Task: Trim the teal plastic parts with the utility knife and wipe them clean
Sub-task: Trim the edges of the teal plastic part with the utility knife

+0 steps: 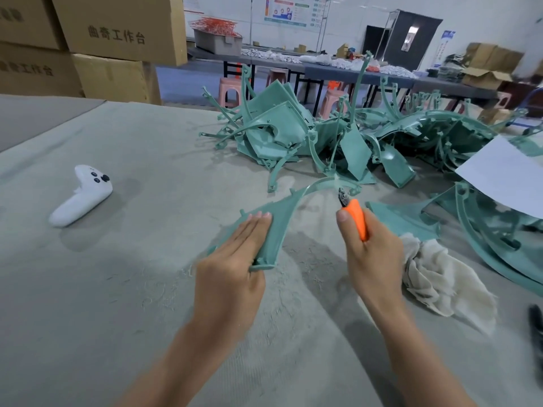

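Teal part (283,218), a curved strip, is held just above the desk (132,274) near its middle, well right of a white controller (80,195). Left hand (232,259) clamps its wide near end, fingers flat on top. Right hand (371,254) grips an orange knife (357,215), with the blade at the part's thin far arc. A rag (440,277) lies just right; a teal pile (323,136) sits farther back.
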Tool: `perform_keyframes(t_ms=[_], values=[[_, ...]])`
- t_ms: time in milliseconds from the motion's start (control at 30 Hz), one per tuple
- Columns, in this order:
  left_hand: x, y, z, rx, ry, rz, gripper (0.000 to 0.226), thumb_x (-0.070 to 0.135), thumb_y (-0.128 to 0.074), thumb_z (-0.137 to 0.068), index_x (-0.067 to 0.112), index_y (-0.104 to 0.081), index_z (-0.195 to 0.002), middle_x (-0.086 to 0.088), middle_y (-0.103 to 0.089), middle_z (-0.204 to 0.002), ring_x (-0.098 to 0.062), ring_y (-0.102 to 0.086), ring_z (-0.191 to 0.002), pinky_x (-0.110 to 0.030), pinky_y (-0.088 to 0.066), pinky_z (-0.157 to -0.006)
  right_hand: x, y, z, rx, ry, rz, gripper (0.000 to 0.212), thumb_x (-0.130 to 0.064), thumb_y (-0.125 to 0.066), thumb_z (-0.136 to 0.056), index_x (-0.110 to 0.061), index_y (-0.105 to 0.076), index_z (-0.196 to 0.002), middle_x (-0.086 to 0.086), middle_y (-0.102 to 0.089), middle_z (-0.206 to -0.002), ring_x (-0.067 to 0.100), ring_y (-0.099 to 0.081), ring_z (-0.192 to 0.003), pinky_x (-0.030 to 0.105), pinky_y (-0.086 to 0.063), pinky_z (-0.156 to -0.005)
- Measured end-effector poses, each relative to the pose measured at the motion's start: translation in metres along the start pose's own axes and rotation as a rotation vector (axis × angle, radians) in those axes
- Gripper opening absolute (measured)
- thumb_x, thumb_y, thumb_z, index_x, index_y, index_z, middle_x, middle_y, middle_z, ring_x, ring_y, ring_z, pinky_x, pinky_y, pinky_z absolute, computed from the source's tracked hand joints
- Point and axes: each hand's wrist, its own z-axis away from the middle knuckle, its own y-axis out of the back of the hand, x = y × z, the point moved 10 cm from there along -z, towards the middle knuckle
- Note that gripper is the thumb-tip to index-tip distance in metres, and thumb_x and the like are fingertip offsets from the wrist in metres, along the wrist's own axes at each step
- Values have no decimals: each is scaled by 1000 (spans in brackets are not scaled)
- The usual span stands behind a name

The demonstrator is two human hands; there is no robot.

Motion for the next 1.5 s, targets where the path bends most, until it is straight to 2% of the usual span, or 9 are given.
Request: perform_keyframes(t_ms=[133,267,400,600,733,900,1167,1400,1500], values=[[-7,2,-1,-8,19,2,60,2,-34,-69,-5,-62,-122,-3,-53,-127,-20,-56,-118,-36,-48,-91,-27,-22,14,-141,103,-90,48,-70,-42,-88,-28,-35,-66,-8,-39,-50,9,-35,-43,25,-23,-44],[-13,4,-1,3,66,30,61,3,-34,-69,-6,-62,-123,0,-53,-126,-17,-56,-113,-31,-49,-88,-47,-38,26,-220,175,-25,46,-70,-44,-85,-31,-29,-65,-6,-36,-49,13,-35,-45,34,-27,-46],[-17,4,-1,9,105,40,60,4,-34,-69,-5,-63,-121,1,-57,-120,-18,-58,-109,-29,-49,-86,-52,-39,30,-237,201,-16,46,-69,-44,-86,-30,-29,-65,-6,-30,-46,13,-33,-43,37,-29,-44],[-9,-2,2,-49,20,20,57,2,-35,-73,-5,-60,-124,-3,-54,-126,-15,-50,-121,-29,-44,-99,-34,-32,17,-197,95,-8,50,-70,-41,-85,-24,-34,-65,-4,-33,-48,14,-33,-45,41,-32,-47],[-9,-7,4,-69,17,38,57,3,-36,-74,-5,-60,-124,-3,-52,-128,-11,-48,-122,-26,-40,-104,-29,-27,14,-202,89,-7,50,-70,-41,-85,-25,-36,-64,-4,-33,-48,12,-32,-44,36,-29,-47],[-18,-1,0,-45,71,-11,55,3,-36,-73,-6,-63,-121,-10,-62,-123,-19,-59,-113,-30,-48,-90,-45,-40,28,-284,170,29,51,-72,-42,-85,-26,-32,-64,-3,-33,-47,15,-36,-45,40,-32,-46],[-6,-5,2,-86,18,-37,55,2,-36,-74,-6,-62,-121,-7,-55,-126,-27,-55,-117,-30,-41,-101,-22,-25,8,-192,60,70,57,-73,-36,-85,-21,-35,-61,-5,-33,-46,11,-31,-43,32,-25,-46],[-16,2,-2,-53,63,-105,56,-12,-40,-67,-7,-65,-117,-17,-66,-118,-26,-53,-114,-31,-45,-94,-39,-43,28,-310,120,2,58,-72,-40,-83,-18,-39,-63,-3,-35,-48,17,-37,-45,37,-30,-47],[-12,0,-2,-73,37,-94,56,-5,-36,-70,-6,-65,-118,-16,-66,-119,-27,-55,-115,-33,-45,-95,-32,-36,22,-272,92,44,59,-72,-38,-83,-17,-38,-64,-2,-34,-48,16,-35,-45,38,-31,-48]])
